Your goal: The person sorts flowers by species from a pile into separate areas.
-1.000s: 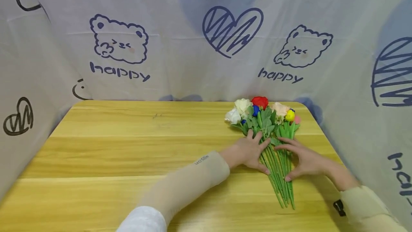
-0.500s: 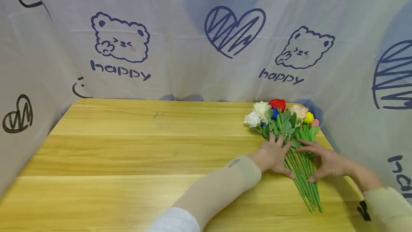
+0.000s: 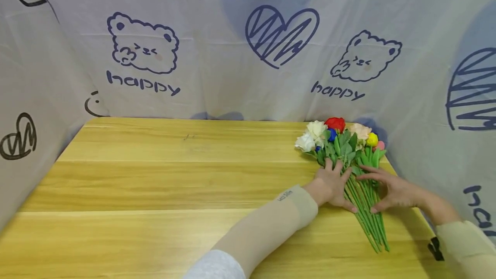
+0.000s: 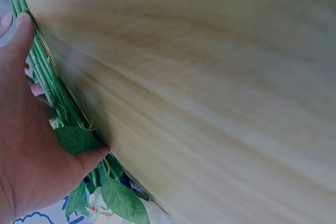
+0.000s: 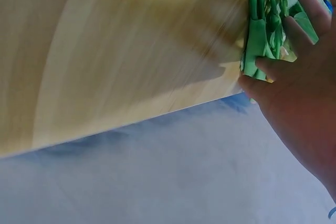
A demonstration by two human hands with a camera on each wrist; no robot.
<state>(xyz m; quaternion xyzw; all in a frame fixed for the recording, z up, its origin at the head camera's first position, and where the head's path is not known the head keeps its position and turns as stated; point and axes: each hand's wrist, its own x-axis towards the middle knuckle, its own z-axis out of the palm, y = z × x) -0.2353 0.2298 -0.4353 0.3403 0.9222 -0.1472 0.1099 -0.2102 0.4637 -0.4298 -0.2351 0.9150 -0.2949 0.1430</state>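
Observation:
A bunch of artificial flowers [image 3: 339,139] lies at the right side of the wooden table, blooms toward the back and green stems [image 3: 366,210] toward the front. White, red, blue, peach, yellow and pink blooms show. My left hand [image 3: 331,186] rests along the bunch's left side, fingers spread, its thumb and fingers touching the stems. At the right side is my right hand [image 3: 399,193], fingers extended and slightly bent against the stems. In the left wrist view a leaf [image 4: 77,140] lies by a finger; in the right wrist view fingers touch a broad green leaf [image 5: 255,45].
The wooden table [image 3: 155,175] extends far to the left of the flowers. Its right edge runs close beside the bunch. A printed cloth [image 3: 213,55] hangs behind and at both sides. A small black object [image 3: 435,249] shows by the right sleeve.
Both hands and the flower bunch between them have shifted right across the table, mostly in the first half second. Since then they have hardly moved.

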